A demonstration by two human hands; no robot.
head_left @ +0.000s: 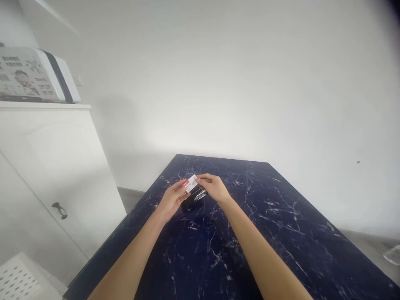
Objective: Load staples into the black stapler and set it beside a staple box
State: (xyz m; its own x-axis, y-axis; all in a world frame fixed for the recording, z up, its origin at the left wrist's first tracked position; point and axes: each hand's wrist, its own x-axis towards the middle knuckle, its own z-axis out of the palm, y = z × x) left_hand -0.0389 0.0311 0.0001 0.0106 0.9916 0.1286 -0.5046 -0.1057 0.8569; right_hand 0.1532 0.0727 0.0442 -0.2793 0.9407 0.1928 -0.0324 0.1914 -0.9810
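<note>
Both my hands hold a small white box with red print [190, 183], likely a box of staples, over the table. My left hand [172, 198] grips its left end between thumb and fingers. At the right end, my right hand [213, 186] pinches it with thumb and forefinger. Just below the box, a black stapler with shiny metal parts [194, 201] lies on the dark blue marbled table [268, 233]. My hands and the box cover part of it.
A white cabinet [62, 166] with a dark handle [60, 210] stands left of the table, a white printed case [34, 75] on top. A white perforated item [18, 279] is at the lower left. Behind the table is a pale wall [225, 83].
</note>
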